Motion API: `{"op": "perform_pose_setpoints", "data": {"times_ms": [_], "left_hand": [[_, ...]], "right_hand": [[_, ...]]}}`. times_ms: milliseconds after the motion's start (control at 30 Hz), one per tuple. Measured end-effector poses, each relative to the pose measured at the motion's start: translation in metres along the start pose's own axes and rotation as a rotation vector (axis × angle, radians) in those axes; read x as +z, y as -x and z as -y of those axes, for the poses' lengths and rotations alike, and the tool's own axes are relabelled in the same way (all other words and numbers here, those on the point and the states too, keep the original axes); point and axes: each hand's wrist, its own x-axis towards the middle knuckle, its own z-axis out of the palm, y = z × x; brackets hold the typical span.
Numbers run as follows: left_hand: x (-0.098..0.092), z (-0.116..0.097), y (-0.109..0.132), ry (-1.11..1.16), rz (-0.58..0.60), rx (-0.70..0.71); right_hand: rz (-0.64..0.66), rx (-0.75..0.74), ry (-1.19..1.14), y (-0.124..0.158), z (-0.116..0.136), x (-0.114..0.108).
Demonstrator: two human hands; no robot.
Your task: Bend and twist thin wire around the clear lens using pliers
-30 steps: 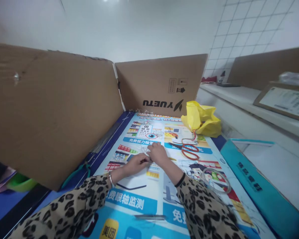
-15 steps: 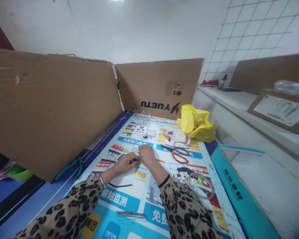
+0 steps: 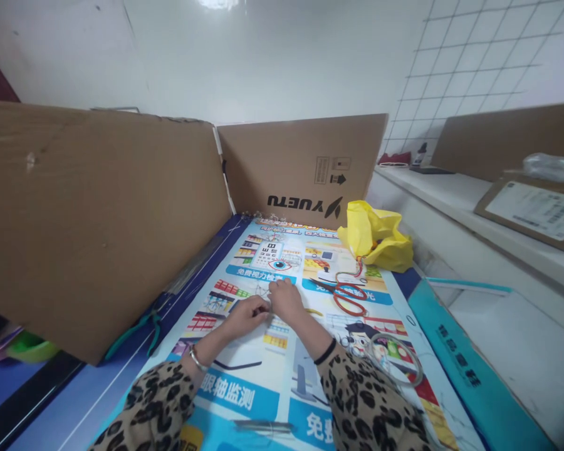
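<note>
My left hand [image 3: 247,317] and my right hand [image 3: 284,298] meet over the middle of a printed poster sheet [image 3: 244,401]. The fingers of both are curled and pressed together. Whatever they pinch is too small or hidden to name; faint thin lines, perhaps wire, show just beyond the fingertips. Right of my right hand lie red-handled scissors [image 3: 350,293], their dark blades pointing left. A coil of pale wire [image 3: 418,369] rests beside my right sleeve. Nearer me, a small bundle of thin grey strips [image 3: 263,426] lies on the poster.
Cardboard panels stand at the left [image 3: 122,207] and back [image 3: 301,169]. A crumpled yellow bag [image 3: 376,235] sits at the back right. Teal-handled pliers [image 3: 143,332] lie by the left panel. An open teal box [image 3: 470,363] is on the right, below a white shelf [image 3: 470,188].
The view has shifted slightly, so the scene sits a little lower and further right. Both hands stay together in nearly the same pose over the poster.
</note>
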Motion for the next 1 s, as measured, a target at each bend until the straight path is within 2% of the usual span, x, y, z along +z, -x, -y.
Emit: {"op": "perform_pose_setpoints", "data": {"times_ms": [233, 400, 467, 567, 700, 800, 1000], "left_hand": [[-0.004, 0.005, -0.001, 0.116, 0.014, 0.018], [-0.002, 0.006, -0.002, 0.231, -0.045, 0.023], [-0.001, 0.009, -0.002, 0.286, -0.133, -0.024], [-0.001, 0.019, -0.003, 0.361, -0.355, -0.157], [-0.008, 0.031, -0.006, 0.423, -0.563, -0.283], [-0.014, 0.034, -0.008, 0.443, -0.63, -0.305], [-0.015, 0.034, -0.008, 0.465, -0.628, -0.317]], "right_hand": [[0.002, 0.012, -0.042, -0.001, 0.001, -0.004], [0.008, 0.002, -0.092, 0.0, -0.005, -0.007], [0.025, -0.021, -0.128, 0.002, -0.009, -0.007], [0.021, -0.025, -0.182, 0.005, -0.014, -0.005], [0.012, -0.01, -0.224, 0.006, -0.015, -0.005], [0.025, -0.018, -0.225, 0.005, -0.015, -0.006], [0.083, -0.069, -0.16, 0.004, -0.014, -0.004]]}}
